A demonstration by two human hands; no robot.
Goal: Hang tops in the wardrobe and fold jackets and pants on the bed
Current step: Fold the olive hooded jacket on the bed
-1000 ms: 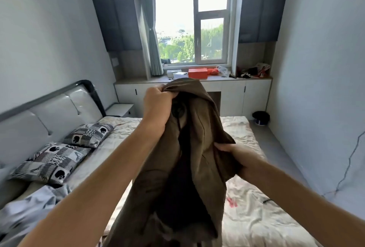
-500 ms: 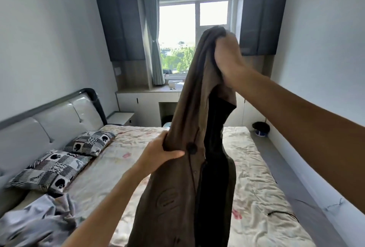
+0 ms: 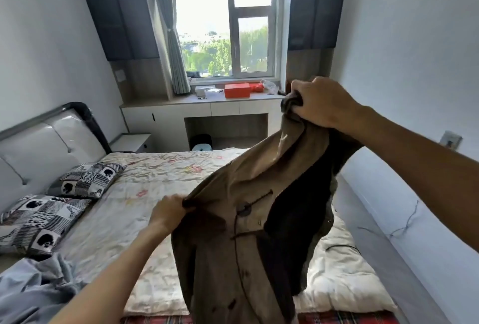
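Note:
A brown jacket (image 3: 233,243) with a dark lining and a drawcord hangs in the air over the foot of the bed (image 3: 134,215). My right hand (image 3: 320,102) grips a bunched top edge of it, up at the right. Lower and to the left, my left hand (image 3: 168,212) pinches another edge of the jacket. The cloth stretches slantwise between the two hands, its lower part dropping out of view at the bottom.
Two black-and-white pillows (image 3: 44,220) lie by the headboard on the left. A grey garment (image 3: 31,284) is heaped at the bed's near left corner. A desk (image 3: 197,108) with an orange box (image 3: 237,90) stands under the window. A narrow floor strip runs along the right wall.
My right hand has come down and to the right with the jacket's top edge. The jacket now spreads slantwise between both hands instead of hanging straight down.

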